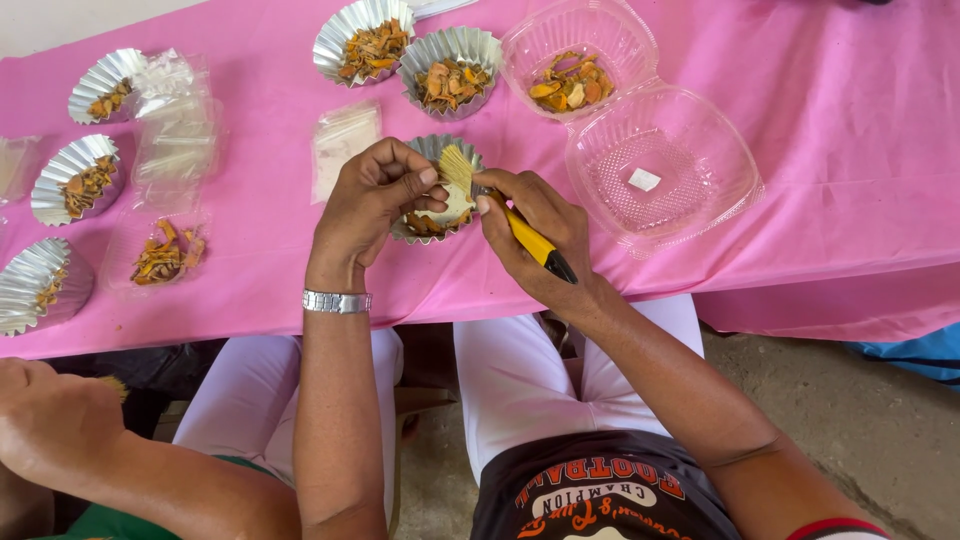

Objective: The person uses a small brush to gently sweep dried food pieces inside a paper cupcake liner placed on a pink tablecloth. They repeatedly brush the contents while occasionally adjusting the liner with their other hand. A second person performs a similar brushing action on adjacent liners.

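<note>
Brushing is under way at the middle of the pink tablecloth [820, 130]: our left hand [375, 195] is closed in a pinch on a pale slice [452, 205], holding it just over the foil cup [437, 150] nearest us, while our right hand [540, 235] is wrapped around the yellow-handled brush [530, 240], its bristles touching the slice.

As for progress, we judge the work partly done. That cup under our hands holds only a few orange pieces, whereas the two foil cups [410, 50] beyond it look well filled. The clear clamshell box [630, 110] lies open to the right, one half carrying a small heap of orange slices, the other bare except for a small white square. So some slices seem left to handle.

Counting, we see six foil cups in all: three in the middle and three along the left edge [70, 180], each with orange pieces. Beside those lie clear plastic bags [175, 140], about five, one holding slices [165, 255]. One brush, one clamshell. Another person's arm [90, 450] shows at lower left.
</note>
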